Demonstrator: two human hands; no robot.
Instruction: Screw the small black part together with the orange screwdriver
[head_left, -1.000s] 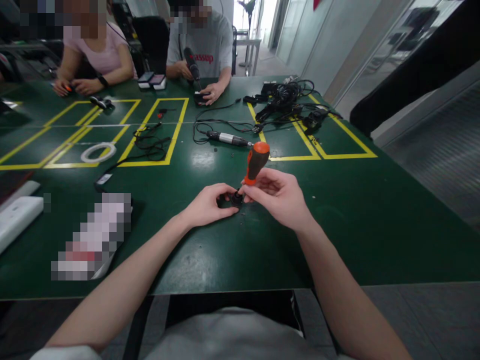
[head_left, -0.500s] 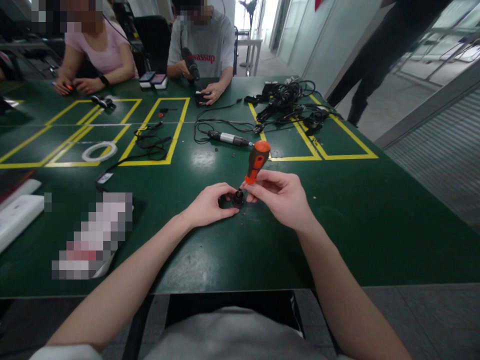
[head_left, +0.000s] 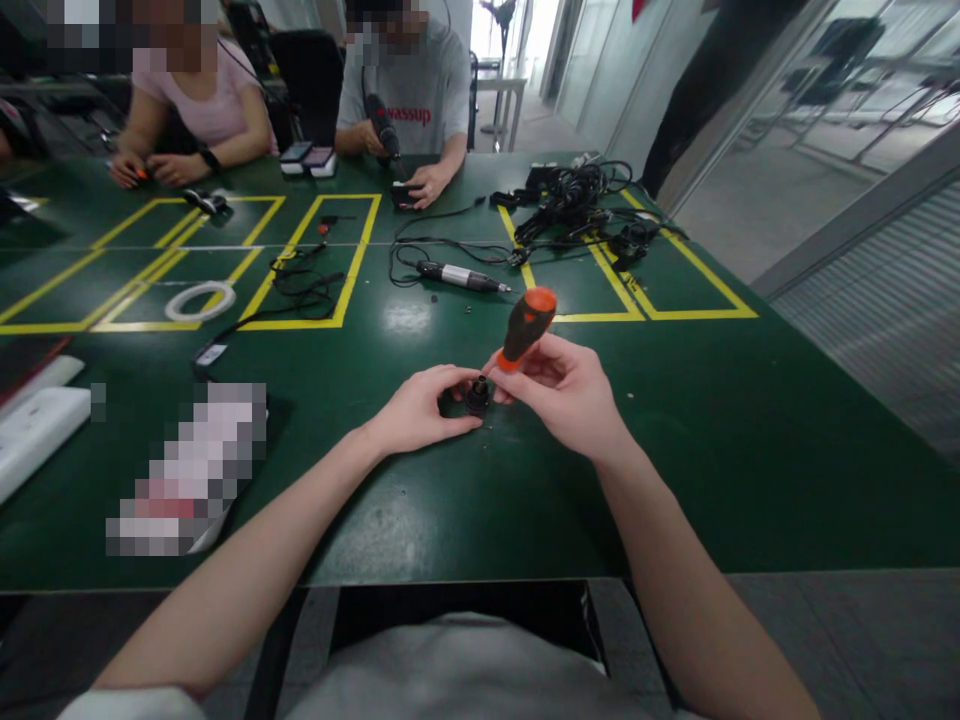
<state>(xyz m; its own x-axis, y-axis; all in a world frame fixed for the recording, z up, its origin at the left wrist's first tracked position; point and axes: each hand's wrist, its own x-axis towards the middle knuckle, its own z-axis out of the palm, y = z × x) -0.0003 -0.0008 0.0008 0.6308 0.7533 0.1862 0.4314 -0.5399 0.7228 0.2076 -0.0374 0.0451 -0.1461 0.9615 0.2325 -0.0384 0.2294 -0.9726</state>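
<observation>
A small round black part (head_left: 477, 398) sits on the green table (head_left: 465, 520), with my left hand (head_left: 427, 408) closed round its left side, thumb in front and fingers behind. My right hand (head_left: 566, 385) pinches the lower end of an orange and black screwdriver (head_left: 527, 328). The handle tilts up to the right, and the tool's lower end is close to the top of the black part; whether they touch is hard to tell. Tiny bits, perhaps screws, lie just in front of the part.
Beyond my hands lie a corded electric screwdriver (head_left: 461, 277), a tangle of black cables (head_left: 570, 205) and a white ring (head_left: 200, 301). At left are a blurred-out object (head_left: 199, 470) and a white power strip (head_left: 37, 430). Two people sit across the table; another stands at right.
The screwdriver handle has tilted further to the right in my right hand. My left hand is nearly unmoved on the black part. The standing person's legs have shifted left.
</observation>
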